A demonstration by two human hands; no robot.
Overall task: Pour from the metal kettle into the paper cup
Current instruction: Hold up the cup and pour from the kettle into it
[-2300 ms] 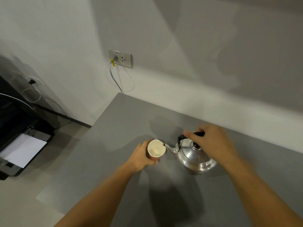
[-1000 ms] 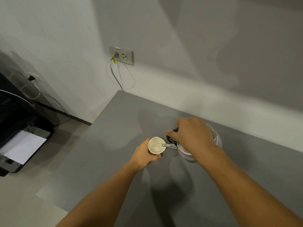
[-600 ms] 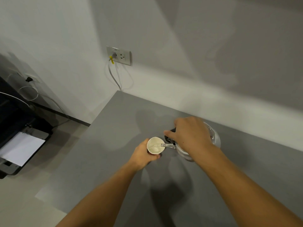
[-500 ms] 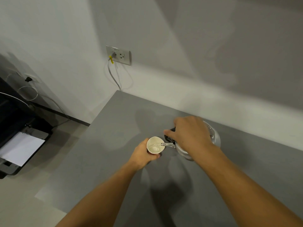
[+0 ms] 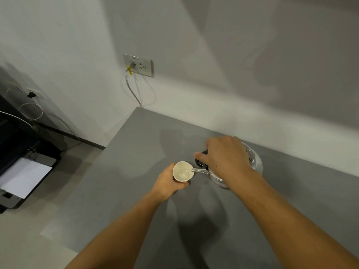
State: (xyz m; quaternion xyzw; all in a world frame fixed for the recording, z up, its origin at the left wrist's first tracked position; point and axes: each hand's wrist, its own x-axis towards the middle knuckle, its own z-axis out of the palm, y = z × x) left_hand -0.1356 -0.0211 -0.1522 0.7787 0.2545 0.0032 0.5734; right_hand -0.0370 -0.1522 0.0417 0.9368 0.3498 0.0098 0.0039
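A paper cup [image 5: 181, 171], white inside with a dark outer wall, stands on the grey table [image 5: 136, 171] with my left hand [image 5: 168, 183] wrapped around its side. The shiny metal kettle [image 5: 254, 166] is tipped leftward, its spout [image 5: 200, 170] reaching over the cup's rim. A thin stream of clear liquid runs from the spout into the cup. My right hand [image 5: 223, 158] grips the kettle's black handle [image 5: 199, 162] and hides most of the lid and body.
The table's left edge drops to a pale floor. A black printer [image 5: 21, 171] with white paper sits on the floor at the left. A wall socket [image 5: 138, 65] with a grey cable hangs above the table's far corner. The wall runs close behind the kettle.
The kettle went from upright beside the cup to lifted and tilted with its spout over the rim. In the last second it has held nearly still while liquid flows. My left hand stayed on the cup.
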